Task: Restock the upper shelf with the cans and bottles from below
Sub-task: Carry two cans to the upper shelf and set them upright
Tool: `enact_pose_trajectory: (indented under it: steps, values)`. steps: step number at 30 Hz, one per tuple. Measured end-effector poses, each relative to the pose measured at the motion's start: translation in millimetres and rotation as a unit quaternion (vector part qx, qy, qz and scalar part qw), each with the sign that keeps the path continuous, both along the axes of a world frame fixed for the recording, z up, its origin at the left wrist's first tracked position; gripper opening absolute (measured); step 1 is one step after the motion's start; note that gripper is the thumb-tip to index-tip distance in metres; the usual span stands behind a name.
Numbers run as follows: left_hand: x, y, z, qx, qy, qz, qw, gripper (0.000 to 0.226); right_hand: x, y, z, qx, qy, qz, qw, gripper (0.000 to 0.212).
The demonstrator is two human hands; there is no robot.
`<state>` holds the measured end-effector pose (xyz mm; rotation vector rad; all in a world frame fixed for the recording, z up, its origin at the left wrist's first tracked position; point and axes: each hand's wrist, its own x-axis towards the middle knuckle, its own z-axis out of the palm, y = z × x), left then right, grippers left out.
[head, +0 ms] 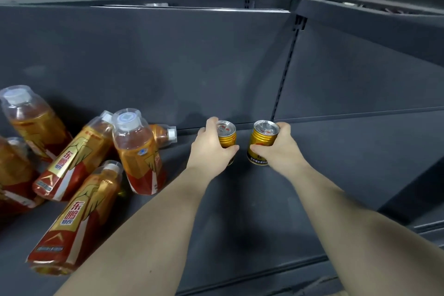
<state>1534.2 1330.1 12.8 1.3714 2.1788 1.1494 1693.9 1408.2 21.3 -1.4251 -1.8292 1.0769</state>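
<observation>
We hold one gold can in each hand, out over a dark grey shelf (240,218) and close to its back panel (168,67). Our left hand (211,149) wraps round the left can (227,138) from its outer side, thumb across the front and fingers curled behind. It covers most of the body, so only the silver pull-tab top and the upper ribs show. Our right hand (280,149) grasps the right can (260,143) the same way from the other side, leaving its gold front and a dark band of small print near the base in view. The two cans are upright, just beside each other with a narrow gap between; we cannot tell whether their bases touch the shelf. To the left is a cluster of bottles (69,158) of amber drink with red and gold labels. Most lie tipped on their sides, and one standing bottle (138,151) is nearest the left hand.
</observation>
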Motion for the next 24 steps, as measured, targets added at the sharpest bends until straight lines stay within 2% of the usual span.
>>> enact_pose_trajectory:
  steps: [17,24]
  values:
    - [-1.4,51.2,-2.6,-0.023,-0.029,0.004,0.999,0.081,-6.6,52.8,-13.6,0.011,0.023,-0.022,0.999,0.079]
    - [7.4,62.4,-5.6,-0.015,-0.051,0.010,0.999,0.093,-14.1,61.9,-16.1,0.012,0.040,-0.008,0.999,0.073]
